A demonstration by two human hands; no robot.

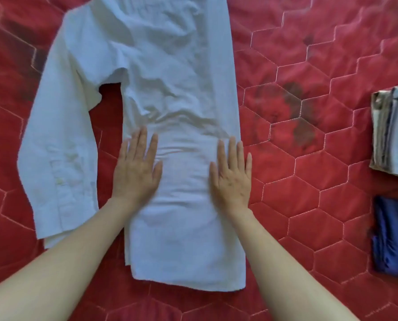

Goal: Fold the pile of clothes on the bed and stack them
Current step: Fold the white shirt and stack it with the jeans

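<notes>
Pressing flat on a white long-sleeved shirt (pixel 174 107), both hands lie palm down with fingers straight and close together, holding nothing. The left hand (pixel 136 169) rests on the left edge of the shirt's folded body; the right hand (pixel 232 174) rests near its right edge, the little finger reaching just past the cloth onto the cover. The two hands are well apart, with a band of smoothed fabric between them.

From the head camera, the shirt lies lengthwise in the middle of the bed, on a red quilted bedspread (pixel 309 140) stitched in hexagons (some dark smudges show on the cover to the right of the shirt). Its right side is folded in, giving a straight edge. One sleeve (pixel 59 163) is spread out on the left, running down beside the body with a gap of red cover between them.

At the right edge of the bed lie two further piles: a stack of folded clothes (pixel 392 133) in grey, white and dark layers, and nearer, a folded blue garment (pixel 394 237). Both are cut off by the frame, well apart from the shirt.
</notes>
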